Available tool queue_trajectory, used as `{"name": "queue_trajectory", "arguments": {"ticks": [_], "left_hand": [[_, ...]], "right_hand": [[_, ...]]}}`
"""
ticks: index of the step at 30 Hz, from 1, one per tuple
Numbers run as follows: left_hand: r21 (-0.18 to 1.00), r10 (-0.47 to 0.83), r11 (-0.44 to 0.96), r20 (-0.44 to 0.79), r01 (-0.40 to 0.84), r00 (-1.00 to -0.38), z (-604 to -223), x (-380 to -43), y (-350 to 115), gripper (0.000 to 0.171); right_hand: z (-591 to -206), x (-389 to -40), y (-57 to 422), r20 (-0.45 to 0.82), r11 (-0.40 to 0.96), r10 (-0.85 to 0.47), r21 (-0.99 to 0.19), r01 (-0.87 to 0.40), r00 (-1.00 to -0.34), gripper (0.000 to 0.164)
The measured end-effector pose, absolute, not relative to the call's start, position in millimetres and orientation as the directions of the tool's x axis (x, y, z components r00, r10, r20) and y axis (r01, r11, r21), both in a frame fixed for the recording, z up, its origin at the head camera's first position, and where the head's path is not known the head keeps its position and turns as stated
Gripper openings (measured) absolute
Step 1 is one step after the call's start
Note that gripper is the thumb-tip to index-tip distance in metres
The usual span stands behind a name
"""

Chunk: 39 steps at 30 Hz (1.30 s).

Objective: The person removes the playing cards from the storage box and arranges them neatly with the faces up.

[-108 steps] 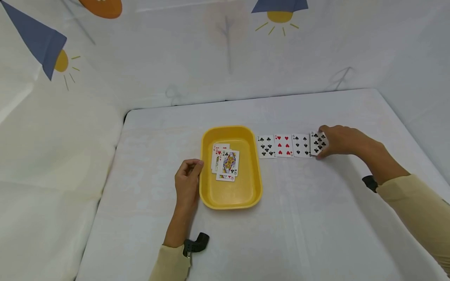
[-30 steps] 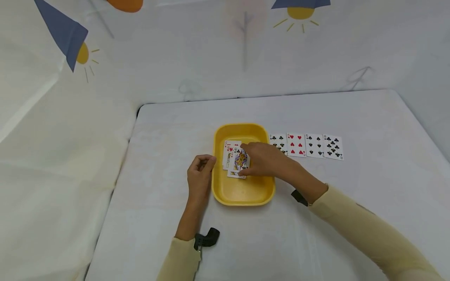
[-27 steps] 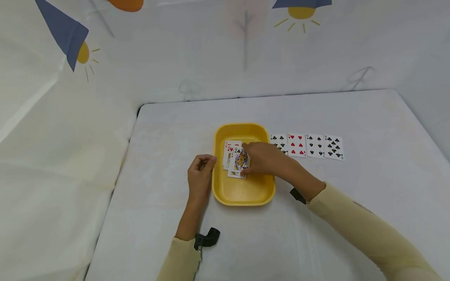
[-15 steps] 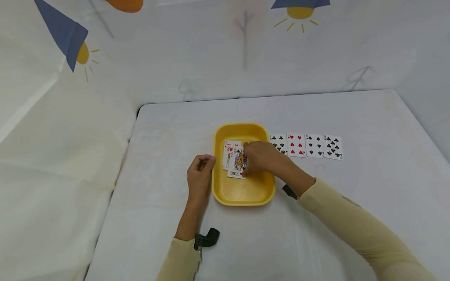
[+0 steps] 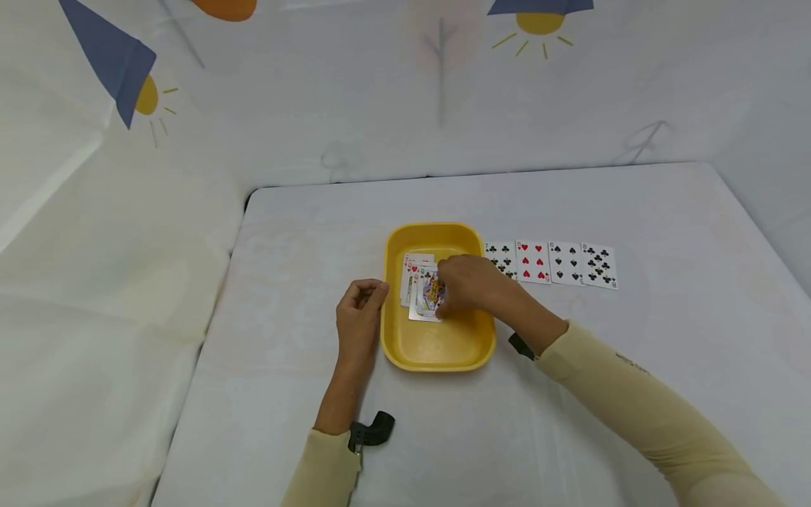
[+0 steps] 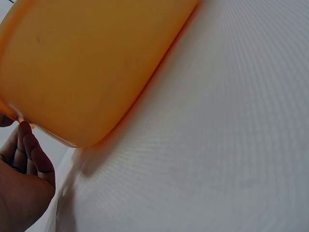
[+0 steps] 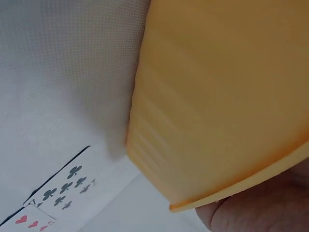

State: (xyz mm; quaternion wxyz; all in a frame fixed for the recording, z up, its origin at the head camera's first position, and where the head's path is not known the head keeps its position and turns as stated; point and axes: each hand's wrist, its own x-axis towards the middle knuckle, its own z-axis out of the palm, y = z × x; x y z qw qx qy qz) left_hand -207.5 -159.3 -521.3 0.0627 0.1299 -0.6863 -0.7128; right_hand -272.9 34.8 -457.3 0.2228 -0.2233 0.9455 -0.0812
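A yellow plastic tray (image 5: 437, 348) holds a small fanned pile of face-up playing cards. Over the tray, my right hand (image 5: 472, 283) grips the right edge of the queen of clubs (image 5: 431, 292), the top card, between thumb and fingers. Part of that card is hidden by the hand. My left hand (image 5: 359, 320) pinches the tray's left rim; the left wrist view shows fingers and thumb of the left hand (image 6: 24, 188) meeting at the rim. In the right wrist view the tray wall (image 7: 227, 96) covers most of the right hand (image 7: 260, 208).
Right of the tray, cards lie face up in a row: seven of clubs (image 5: 499, 260), six of hearts (image 5: 533, 264), six of spades (image 5: 565, 264) and eight of clubs (image 5: 598, 266). A white cloth (image 5: 633, 394) covers the table; white sheeting (image 5: 380, 105) hangs behind.
My right hand has let go of the eight of clubs at the row's end and moved left into the tray. The queen of clubs has shifted slightly under its fingers. My left hand stays at the rim.
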Motion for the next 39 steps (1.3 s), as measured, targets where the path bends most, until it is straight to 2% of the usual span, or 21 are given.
{"name": "queue_trajectory", "arguments": {"ticks": [7, 12, 16, 22, 30, 35, 39], "left_hand": [[0.993, -0.267, -0.039, -0.119, -0.113, -0.956, -520.2, -205.9, -160.6, 0.028], [0.989, -0.266, -0.04, -0.146, -0.14, -0.953, -517.3, -206.4, -160.4, 0.025], [0.988, -0.256, -0.037, -0.154, -0.15, -0.954, -501.3, -201.8, -157.2, 0.02], [0.988, -0.252, -0.037, -0.157, -0.153, -0.955, -483.7, -195.1, -153.5, 0.018], [0.987, -0.257, -0.045, -0.158, -0.152, -0.953, -514.5, -204.0, -162.0, 0.025], [0.991, -0.261, -0.04, -0.132, -0.126, -0.956, -519.2, -204.7, -165.5, 0.028], [0.989, -0.255, -0.053, -0.147, -0.138, -0.956, -519.9, -206.4, -167.5, 0.027]], "right_hand": [[-457.7, -269.7, 35.0, -0.398, 0.887, -0.46, -0.24, -0.394, -0.794, 0.062], [-457.2, -267.6, 35.4, -0.387, 0.883, -0.468, -0.233, -0.407, -0.795, 0.061], [-455.7, -266.4, 37.1, -0.378, 0.879, -0.475, -0.247, -0.408, -0.795, 0.061], [-454.7, -265.5, 41.1, -0.357, 0.865, -0.496, -0.274, -0.42, -0.791, 0.072], [-445.0, -263.9, 41.8, -0.315, 0.855, -0.513, -0.267, -0.444, -0.799, 0.082], [-430.3, -263.4, 45.0, -0.308, 0.857, -0.509, -0.262, -0.443, -0.804, 0.089], [-423.8, -263.5, 51.7, -0.298, 0.859, -0.506, -0.262, -0.44, -0.81, 0.086]]}}
